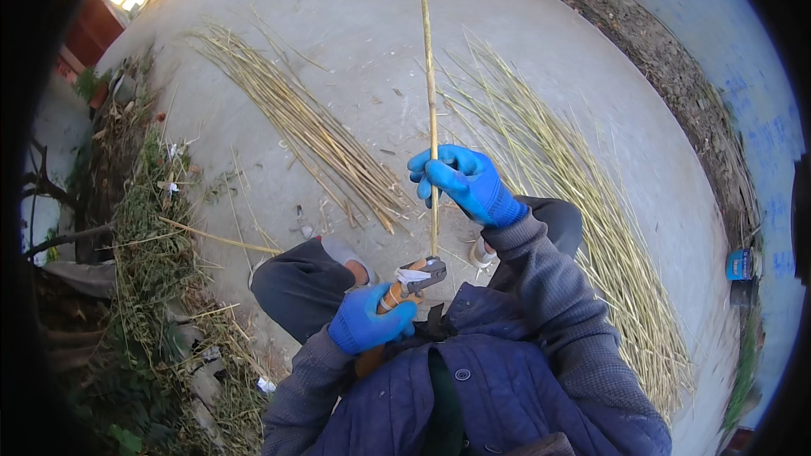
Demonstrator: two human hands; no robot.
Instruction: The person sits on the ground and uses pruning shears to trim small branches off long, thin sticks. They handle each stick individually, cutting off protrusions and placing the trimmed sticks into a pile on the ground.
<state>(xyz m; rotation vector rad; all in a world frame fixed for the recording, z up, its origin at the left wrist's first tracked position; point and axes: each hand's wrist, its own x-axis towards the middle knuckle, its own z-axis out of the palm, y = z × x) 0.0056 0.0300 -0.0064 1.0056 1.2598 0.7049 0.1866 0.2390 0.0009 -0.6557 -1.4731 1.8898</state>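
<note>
In blue work gloves, both my hands are in front of my body. My right hand (469, 183) pinches a long, thin dry stalk (428, 76) between thumb and fingers. It stands nearly upright in the picture, reaching past the top edge. My left hand (372, 319) is wrapped round the orange-brown handles of what look like pruning shears (414, 275). White material is wound near their dark metal head. The stalk's lower end meets that head; whether it lies between the jaws is too small to tell.
Ahead on the concrete floor (355, 0) lies a bundle of brownish stalks (304, 118). A larger, greener pile (583, 194) spreads along my right side. Leafy cuttings (152, 262) heap up at left. A blue container (738, 265) stands by the right wall.
</note>
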